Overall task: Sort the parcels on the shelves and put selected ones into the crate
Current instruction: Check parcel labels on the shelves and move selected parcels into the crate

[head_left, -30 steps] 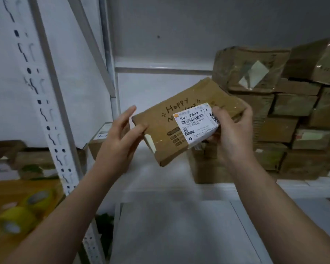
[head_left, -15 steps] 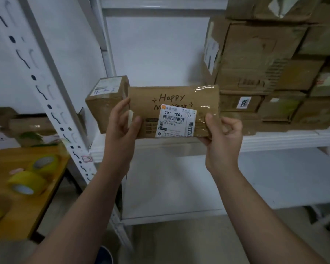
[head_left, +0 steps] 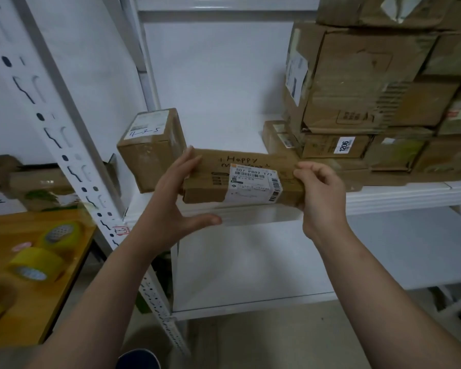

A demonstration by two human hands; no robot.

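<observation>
A flat brown parcel point(head_left: 210, 191) with "Happy New Year" written on it and a white barcode label lies level at the front edge of the white shelf point(head_left: 410, 194). My right hand point(head_left: 322, 198) grips its right end with curled fingers. My left hand point(head_left: 171, 209) touches its left end with straight fingers, the thumb spread out below the parcel. No crate is in view.
A small box point(head_left: 152, 150) stands on the shelf just left of the parcel. Stacked cardboard boxes point(head_left: 357, 89) fill the shelf's right side. A lower shelf point(head_left: 277, 262) lies beneath. A perforated white upright point(head_left: 64, 145) separates a wooden table point(head_left: 24, 310) with yellow tape rolls point(head_left: 35, 262).
The parcel went from tilted with its face toward me to level at the shelf's front edge. My left hand's grip loosened to straight fingers with the thumb off the parcel.
</observation>
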